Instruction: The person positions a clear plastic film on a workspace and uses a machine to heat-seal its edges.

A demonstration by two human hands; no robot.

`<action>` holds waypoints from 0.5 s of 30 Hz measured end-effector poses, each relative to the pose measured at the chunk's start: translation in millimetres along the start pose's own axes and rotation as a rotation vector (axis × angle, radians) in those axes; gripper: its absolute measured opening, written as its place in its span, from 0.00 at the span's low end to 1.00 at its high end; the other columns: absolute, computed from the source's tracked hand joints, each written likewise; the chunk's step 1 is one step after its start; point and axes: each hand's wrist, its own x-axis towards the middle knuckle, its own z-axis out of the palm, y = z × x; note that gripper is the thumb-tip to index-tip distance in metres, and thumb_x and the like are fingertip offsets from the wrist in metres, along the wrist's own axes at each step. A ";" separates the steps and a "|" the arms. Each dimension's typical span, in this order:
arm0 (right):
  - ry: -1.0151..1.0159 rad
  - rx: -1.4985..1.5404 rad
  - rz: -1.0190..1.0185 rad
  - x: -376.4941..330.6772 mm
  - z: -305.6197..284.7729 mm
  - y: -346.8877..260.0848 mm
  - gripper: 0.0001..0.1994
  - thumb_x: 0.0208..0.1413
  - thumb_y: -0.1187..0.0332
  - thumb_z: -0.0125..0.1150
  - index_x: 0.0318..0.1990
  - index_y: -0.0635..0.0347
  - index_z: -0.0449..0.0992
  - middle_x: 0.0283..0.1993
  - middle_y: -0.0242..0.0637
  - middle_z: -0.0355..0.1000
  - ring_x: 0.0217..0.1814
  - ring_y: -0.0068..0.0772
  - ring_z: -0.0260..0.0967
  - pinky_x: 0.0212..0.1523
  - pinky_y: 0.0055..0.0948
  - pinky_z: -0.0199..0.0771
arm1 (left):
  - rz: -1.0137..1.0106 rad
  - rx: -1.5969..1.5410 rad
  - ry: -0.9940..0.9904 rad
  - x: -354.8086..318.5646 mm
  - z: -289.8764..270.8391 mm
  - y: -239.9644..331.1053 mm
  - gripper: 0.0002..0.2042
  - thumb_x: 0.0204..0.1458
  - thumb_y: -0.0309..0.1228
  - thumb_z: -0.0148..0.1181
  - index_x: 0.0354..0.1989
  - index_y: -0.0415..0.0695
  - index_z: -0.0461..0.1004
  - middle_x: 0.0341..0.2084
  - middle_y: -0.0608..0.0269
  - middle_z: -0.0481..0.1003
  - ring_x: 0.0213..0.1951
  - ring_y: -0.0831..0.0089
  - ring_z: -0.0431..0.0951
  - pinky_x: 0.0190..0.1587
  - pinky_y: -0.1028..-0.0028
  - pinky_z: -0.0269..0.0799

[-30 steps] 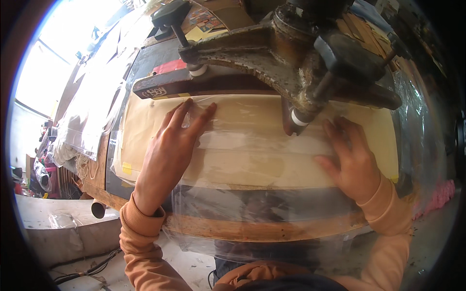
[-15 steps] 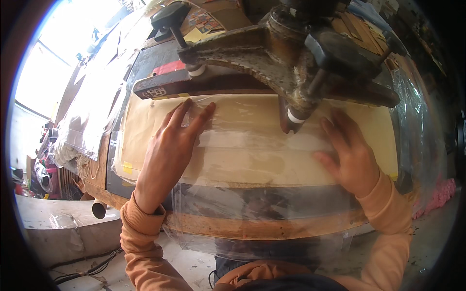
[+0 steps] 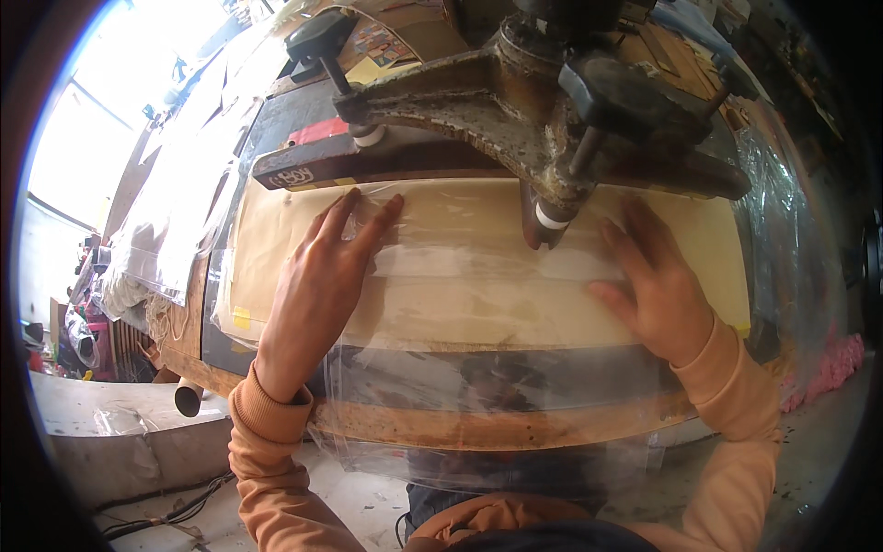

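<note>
- Left hand (image 3: 317, 276) at 9 o'clock, right hand (image 3: 670, 299) at 3 o'clock: splayed, gripping nothing visible.
- Centre: clear film (image 3: 460, 265) already covers cream sheet (image 3: 256, 241); ripples and overhang past bench (image 3: 204, 368) at 6 o'clock remain.

Clear film (image 3: 386, 373) is looking like thin, glossy plastic, creasing lightly and throwing back streaks of light over a cream sheet (image 3: 262, 241) that is showing a matt, papery face. Above it, the machine's arm (image 3: 441, 99) is presenting rough, worn metal with a dull, mottled finish, while the black knob (image 3: 320, 41) is appearing as smooth plastic. The bench (image 3: 198, 366) is displaying a wooden edge, and the orange sleeve (image 3: 267, 425) is showing soft, matt cloth with a ribbed cuff.
</note>
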 end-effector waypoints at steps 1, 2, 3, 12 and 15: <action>-0.003 0.007 0.003 0.4 0.1 0.0 0.29 0.50 0.55 0.62 0.52 0.72 0.67 0.56 0.69 0.59 0.59 0.66 0.58 0.58 0.46 0.62 | 0.000 -0.002 0.000 0.0 0.1 -0.2 0.28 0.49 0.18 0.49 0.60 0.55 0.64 0.53 0.43 0.65 0.50 0.49 0.71 0.47 0.61 0.73; -0.004 0.007 0.002 0.8 -0.1 0.0 0.29 0.50 0.55 0.62 0.52 0.72 0.67 0.56 0.69 0.59 0.59 0.66 0.58 0.58 0.46 0.62 | 0.000 -0.003 -0.001 -0.1 0.4 -0.6 0.28 0.48 0.17 0.49 0.60 0.55 0.64 0.53 0.42 0.65 0.51 0.49 0.71 0.48 0.61 0.73; -0.005 0.006 0.000 1.4 -0.4 0.1 0.29 0.50 0.55 0.62 0.52 0.72 0.67 0.56 0.69 0.59 0.59 0.66 0.58 0.58 0.46 0.62 | 0.000 -0.005 -0.001 -0.3 0.7 -1.1 0.29 0.48 0.17 0.49 0.60 0.55 0.64 0.53 0.42 0.65 0.51 0.49 0.71 0.48 0.61 0.73; 0.001 0.012 -0.009 3.1 -0.2 0.3 0.29 0.49 0.57 0.63 0.53 0.71 0.67 0.56 0.67 0.59 0.58 0.66 0.58 0.57 0.46 0.63 | 0.014 0.028 -0.002 -1.7 2.7 -3.9 0.31 0.47 0.17 0.48 0.61 0.57 0.62 0.54 0.41 0.64 0.51 0.48 0.71 0.47 0.60 0.73; 0.001 -0.007 -0.006 1.5 -1.8 -0.4 0.28 0.49 0.58 0.63 0.53 0.70 0.67 0.56 0.64 0.59 0.58 0.64 0.58 0.56 0.45 0.64 | 0.012 0.011 -0.006 -1.0 1.3 -3.0 0.31 0.46 0.17 0.49 0.61 0.57 0.62 0.54 0.42 0.64 0.51 0.47 0.71 0.47 0.60 0.73</action>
